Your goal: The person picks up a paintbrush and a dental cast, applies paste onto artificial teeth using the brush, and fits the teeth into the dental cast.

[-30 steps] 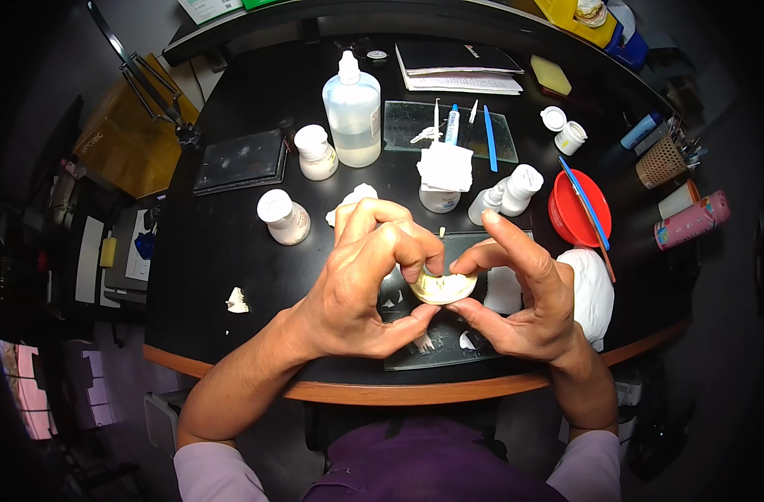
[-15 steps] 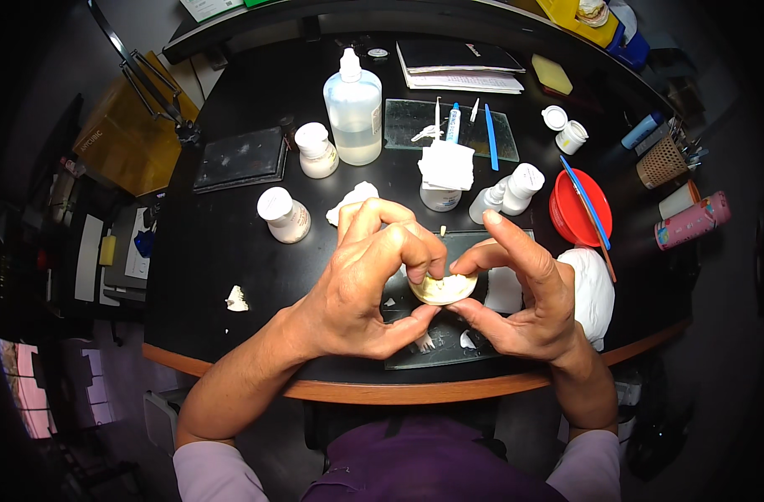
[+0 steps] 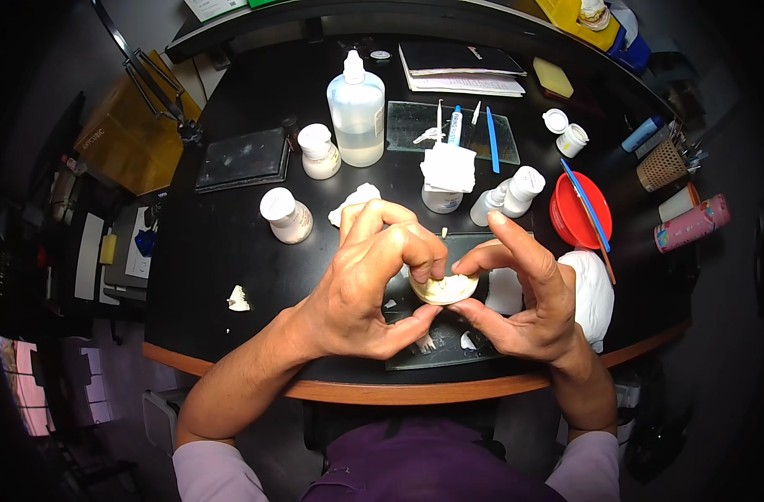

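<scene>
L grip [image 3: 352, 289] & R grip [image 3: 532, 301] pinching cream cast [image 3: 445, 291], w/ forearms [image 3: 252, 381] angled inward.

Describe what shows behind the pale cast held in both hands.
A glass slab bearing white scraps shows around the pale cast; whatever lies directly behind the cast and fingers is covered.

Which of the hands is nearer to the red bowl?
Right. The right hand, pinching the pale cast, is below and left of the red bowl in the picture; the left hand is farther left, gripping the cast's left side.
</scene>
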Action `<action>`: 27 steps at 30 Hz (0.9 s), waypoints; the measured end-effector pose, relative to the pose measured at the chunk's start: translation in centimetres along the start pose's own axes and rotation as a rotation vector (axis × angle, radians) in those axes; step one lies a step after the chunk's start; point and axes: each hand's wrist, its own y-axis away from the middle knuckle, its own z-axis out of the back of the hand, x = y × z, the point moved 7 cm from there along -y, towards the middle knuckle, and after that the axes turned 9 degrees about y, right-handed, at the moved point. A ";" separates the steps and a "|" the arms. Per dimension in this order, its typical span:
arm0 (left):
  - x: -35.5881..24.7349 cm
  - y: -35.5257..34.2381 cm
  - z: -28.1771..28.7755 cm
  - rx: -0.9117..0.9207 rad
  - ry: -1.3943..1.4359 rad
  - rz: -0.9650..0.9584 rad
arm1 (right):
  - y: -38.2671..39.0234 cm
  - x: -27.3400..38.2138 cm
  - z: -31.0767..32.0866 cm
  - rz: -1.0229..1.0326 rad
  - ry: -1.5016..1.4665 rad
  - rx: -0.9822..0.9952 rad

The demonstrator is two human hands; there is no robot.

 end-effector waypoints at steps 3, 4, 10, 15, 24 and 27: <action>-0.1 -0.1 -0.1 0.005 0.002 -0.003 | 0.0 0.1 0.0 -0.002 0.003 -0.005; -0.1 -0.1 -0.1 0.008 0.006 -0.005 | 0.0 0.1 0.1 0.000 0.008 -0.001; -0.2 0.0 -0.1 -0.008 0.007 -0.020 | 0.0 0.1 0.0 -0.011 0.000 -0.006; -0.3 0.0 0.2 -0.055 0.002 -0.063 | 0.0 0.2 0.2 0.012 0.013 -0.030; -0.1 -0.3 0.8 -0.131 -0.039 -0.010 | -0.1 0.6 0.8 0.071 0.054 -0.105; 0.1 -0.3 0.7 -0.103 -0.012 0.072 | -0.1 0.8 1.0 0.072 0.059 -0.106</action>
